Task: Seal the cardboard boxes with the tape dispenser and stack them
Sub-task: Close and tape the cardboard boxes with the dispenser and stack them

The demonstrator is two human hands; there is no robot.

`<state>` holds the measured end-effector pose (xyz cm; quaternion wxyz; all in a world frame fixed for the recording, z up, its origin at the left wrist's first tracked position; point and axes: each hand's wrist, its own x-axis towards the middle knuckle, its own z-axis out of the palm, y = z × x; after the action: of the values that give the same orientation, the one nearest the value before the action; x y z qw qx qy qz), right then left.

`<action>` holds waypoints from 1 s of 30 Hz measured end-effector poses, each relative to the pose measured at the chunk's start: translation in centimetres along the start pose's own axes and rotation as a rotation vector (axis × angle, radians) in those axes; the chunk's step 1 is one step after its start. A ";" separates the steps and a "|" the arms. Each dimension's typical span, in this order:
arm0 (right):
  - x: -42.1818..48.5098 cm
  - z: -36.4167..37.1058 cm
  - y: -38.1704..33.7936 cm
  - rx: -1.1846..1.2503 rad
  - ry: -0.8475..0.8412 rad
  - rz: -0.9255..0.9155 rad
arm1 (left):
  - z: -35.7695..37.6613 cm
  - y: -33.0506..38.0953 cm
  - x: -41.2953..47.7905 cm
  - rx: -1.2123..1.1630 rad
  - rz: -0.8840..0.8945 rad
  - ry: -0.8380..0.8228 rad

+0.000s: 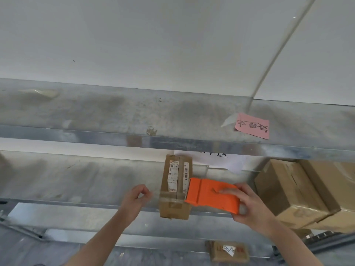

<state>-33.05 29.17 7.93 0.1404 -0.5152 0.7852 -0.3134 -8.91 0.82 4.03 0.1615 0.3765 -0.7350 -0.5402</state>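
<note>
A small cardboard box [175,187] with white labels lies on the metal shelf [76,181], its near end over the shelf's front edge. My right hand [247,204] grips the orange tape dispenser [212,195], whose front end touches the box's right side. A strip of clear tape [165,195] runs across the box's top towards my left hand [137,196], which pinches the strip's free end just left of the box.
Larger brown boxes [299,191] are stacked on the same shelf at the right. An upper shelf [134,116] carries a pink note [252,126]. A white paper sign [217,160] hangs behind the box. Another small labelled box [227,251] lies lower down.
</note>
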 end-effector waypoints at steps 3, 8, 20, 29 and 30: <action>0.3 0.8 0.7 0.018 -0.053 0.035 | 0.7 -1.3 1.0 -0.114 -0.120 -0.098; 0.0 1.7 2.1 0.061 -0.080 0.098 | 3.3 -2.7 1.6 -0.218 -0.286 -0.232; 0.1 2.8 2.3 0.141 -0.066 0.132 | 1.5 -0.3 1.8 0.249 0.328 -0.272; -2.0 2.1 1.8 -0.012 -0.027 0.039 | 2.9 -2.2 2.9 0.576 0.521 -0.332; -2.2 1.5 1.8 -0.056 -0.032 0.034 | 3.0 -2.2 3.0 0.581 0.527 -0.330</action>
<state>-32.55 31.10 5.43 0.1438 -0.5106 0.8000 -0.2803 -12.02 0.39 0.39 0.0613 0.1139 -0.9439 -0.3038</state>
